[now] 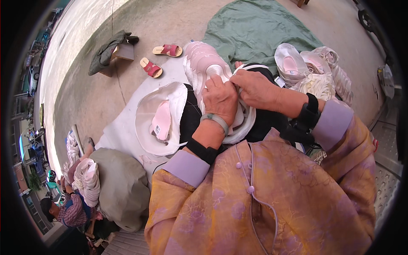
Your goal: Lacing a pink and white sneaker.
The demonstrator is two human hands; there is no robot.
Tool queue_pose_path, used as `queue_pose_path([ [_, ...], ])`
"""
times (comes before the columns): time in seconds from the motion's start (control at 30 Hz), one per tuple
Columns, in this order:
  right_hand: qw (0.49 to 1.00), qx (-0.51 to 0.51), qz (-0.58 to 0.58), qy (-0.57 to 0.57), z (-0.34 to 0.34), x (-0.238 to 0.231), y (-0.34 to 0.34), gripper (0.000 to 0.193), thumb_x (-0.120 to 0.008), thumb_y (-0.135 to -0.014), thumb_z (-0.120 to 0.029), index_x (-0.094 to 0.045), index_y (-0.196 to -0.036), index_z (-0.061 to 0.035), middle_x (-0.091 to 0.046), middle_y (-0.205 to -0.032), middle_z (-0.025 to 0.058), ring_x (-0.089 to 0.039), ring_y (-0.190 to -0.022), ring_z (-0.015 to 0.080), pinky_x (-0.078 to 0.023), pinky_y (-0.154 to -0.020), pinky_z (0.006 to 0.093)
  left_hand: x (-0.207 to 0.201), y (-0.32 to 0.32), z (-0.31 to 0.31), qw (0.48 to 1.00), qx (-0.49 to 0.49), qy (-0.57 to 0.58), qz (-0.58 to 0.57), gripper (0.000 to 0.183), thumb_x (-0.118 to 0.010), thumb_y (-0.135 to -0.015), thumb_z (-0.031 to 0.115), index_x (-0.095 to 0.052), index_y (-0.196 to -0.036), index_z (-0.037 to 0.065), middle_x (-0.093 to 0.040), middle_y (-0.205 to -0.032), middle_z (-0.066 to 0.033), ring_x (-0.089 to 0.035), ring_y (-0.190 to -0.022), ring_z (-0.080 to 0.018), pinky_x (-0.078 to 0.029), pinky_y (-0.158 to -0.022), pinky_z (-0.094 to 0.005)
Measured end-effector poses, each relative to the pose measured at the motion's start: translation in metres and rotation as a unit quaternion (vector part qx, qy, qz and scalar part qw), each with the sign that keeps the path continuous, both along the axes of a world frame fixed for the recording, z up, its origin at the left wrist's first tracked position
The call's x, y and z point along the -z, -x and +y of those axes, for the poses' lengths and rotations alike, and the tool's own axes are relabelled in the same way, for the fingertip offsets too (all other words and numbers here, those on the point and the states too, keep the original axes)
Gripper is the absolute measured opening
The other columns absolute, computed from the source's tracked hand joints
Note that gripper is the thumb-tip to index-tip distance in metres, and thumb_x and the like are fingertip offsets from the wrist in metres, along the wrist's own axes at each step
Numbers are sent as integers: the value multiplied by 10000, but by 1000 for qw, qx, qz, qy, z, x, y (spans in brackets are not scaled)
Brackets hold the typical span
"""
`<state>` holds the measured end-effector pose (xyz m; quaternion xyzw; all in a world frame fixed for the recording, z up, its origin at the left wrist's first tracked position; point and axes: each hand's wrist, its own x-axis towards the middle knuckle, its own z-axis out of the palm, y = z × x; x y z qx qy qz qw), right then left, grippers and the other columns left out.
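Across my lap lies a row of pink-and-white shoe uppers (204, 57), nested one over another. My left hand (219, 100) is closed, its fingertips bent down on the white collar of one upper. Close against it, my right hand (257, 88) pinches at the same collar; whatever fine thing may be between its fingertips is too small to make out. Thin pale threads show beside my left wrist. To the left, a white upper (142, 127) with a pink inner piece (162, 121) rests open against my dark-clad leg.
Piled uppers (316, 85) stand at the right. A green cloth (255, 32) covers the ground ahead. Red sandals (151, 68) and a low stool (123, 52) with a dark garment are at far left. A grey-covered bundle (119, 182) sits near a co-worker (76, 208) handling uppers.
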<state>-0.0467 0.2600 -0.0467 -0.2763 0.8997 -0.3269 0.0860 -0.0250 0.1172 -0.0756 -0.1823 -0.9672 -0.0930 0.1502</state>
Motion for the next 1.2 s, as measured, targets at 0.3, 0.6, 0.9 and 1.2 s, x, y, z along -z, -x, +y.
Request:
queue_pose_path([
  [0.3,996,-51,-42,-54,2,-7,6,223,-501,-669,11,-510,-891,-12,-524,-833,189,-531,-839,394,-438,-736,430,-14,-2,-6,994,-17,-102,-21,178,-653,-722,231,-599,-673,68,-519,-817,-107,-541,-748,-292,-429,-618,-418],
  [0.6,999,-17,-3,-38,-6,-25,0,161,-508,-672,-34,-525,-827,9,-553,-818,199,-549,-843,383,-433,-735,453,-19,-5,-11,994,-19,-107,-12,163,-652,-699,240,-600,-631,101,-503,-801,-87,-501,-746,-280,-329,-617,-404],
  [0.9,988,-55,-108,-98,-15,-41,25,130,-486,-664,-30,-553,-768,10,-559,-779,218,-539,-792,399,-420,-703,471,-15,-2,-17,994,12,-100,50,142,-610,-738,172,-523,-655,97,-494,-666,-81,-536,-528,-256,-388,-502,-392],
  [1.2,981,-2,194,-28,-14,8,-5,381,-585,-677,-45,-466,-1036,-4,-549,-836,117,-583,-743,280,-483,-619,344,-4,6,-13,996,-33,-72,-29,129,-565,-800,210,-567,-745,92,-511,-689,-104,-580,-559,-279,-421,-498,-394],
])
